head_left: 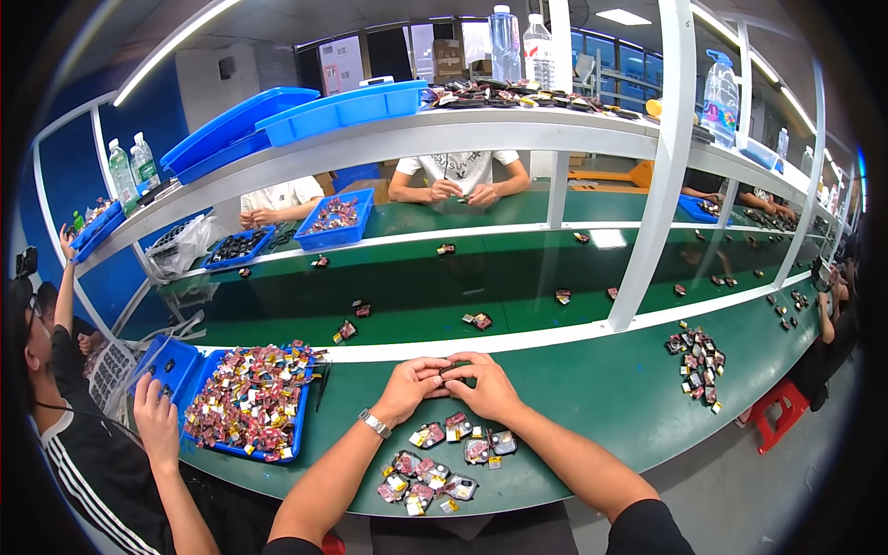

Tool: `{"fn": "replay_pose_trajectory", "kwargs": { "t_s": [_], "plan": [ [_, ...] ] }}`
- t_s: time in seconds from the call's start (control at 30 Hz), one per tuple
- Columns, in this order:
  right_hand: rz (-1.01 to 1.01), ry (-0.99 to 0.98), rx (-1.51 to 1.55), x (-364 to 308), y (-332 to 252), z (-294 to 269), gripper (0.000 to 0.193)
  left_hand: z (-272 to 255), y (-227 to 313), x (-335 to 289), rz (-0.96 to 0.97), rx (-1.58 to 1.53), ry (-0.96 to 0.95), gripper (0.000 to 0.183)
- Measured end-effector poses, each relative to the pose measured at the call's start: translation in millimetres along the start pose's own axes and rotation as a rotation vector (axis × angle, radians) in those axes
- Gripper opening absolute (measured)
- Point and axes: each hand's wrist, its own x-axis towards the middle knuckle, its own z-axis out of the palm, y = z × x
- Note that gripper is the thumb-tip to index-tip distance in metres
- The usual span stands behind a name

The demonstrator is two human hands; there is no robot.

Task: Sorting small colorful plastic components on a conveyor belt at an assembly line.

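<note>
My left hand and my right hand meet over the green table, fingertips pinched together. Between them is a small dark part, mostly hidden by the fingers, so its kind does not show. Just below the hands, nearer the table's front edge, lies a loose group of small black casings with pinkish-red circuit boards and yellow-and-white pieces in them. To the left stands a blue tray heaped with small red boards and yellow-and-white pieces. My left wrist wears a metal-banded watch.
At right lies another pile of casings. Beyond a white rail, scattered pieces lie on a green belt. A white post supports a shelf with blue trays and bottles. A co-worker's hand is close at left; others sit opposite.
</note>
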Motion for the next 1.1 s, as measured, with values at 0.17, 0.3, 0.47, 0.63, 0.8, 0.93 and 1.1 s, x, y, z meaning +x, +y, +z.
{"fn": "replay_pose_trajectory", "kwargs": {
  "t_s": [0.17, 0.3, 0.47, 0.63, 0.8, 0.93, 1.1],
  "plan": [
    [0.007, -0.007, 0.009, 1, 1, -4, 0.014, 2, 1, 1, -0.001, -0.032, -0.006, 0.029],
    [0.023, -0.03, 0.048, 1, 3, -3, 0.014, 2, -1, 3, 0.006, -0.004, 0.012, 0.029],
    [-0.062, 0.0, 0.051, 2, 0, -1, 0.015, 0, 2, 1, 0.038, 0.008, 0.016, 0.029],
    [-0.083, 0.08, -0.069, 2, -9, -7, 0.016, 6, -1, 3, 0.029, -0.006, 0.034, 0.03],
    [0.013, 0.178, 0.144, 6, -13, -4, 0.013, 6, 0, 2, -0.02, 0.015, 0.012, 0.031],
    [0.051, 0.218, 0.2, 5, -10, 3, 0.012, 4, 0, 2, -0.007, 0.0, -0.002, 0.031],
    [0.021, 0.225, 0.076, 0, -8, 8, 0.01, 10, 4, 0, 0.001, -0.003, -0.003, 0.029]
  ]
}}
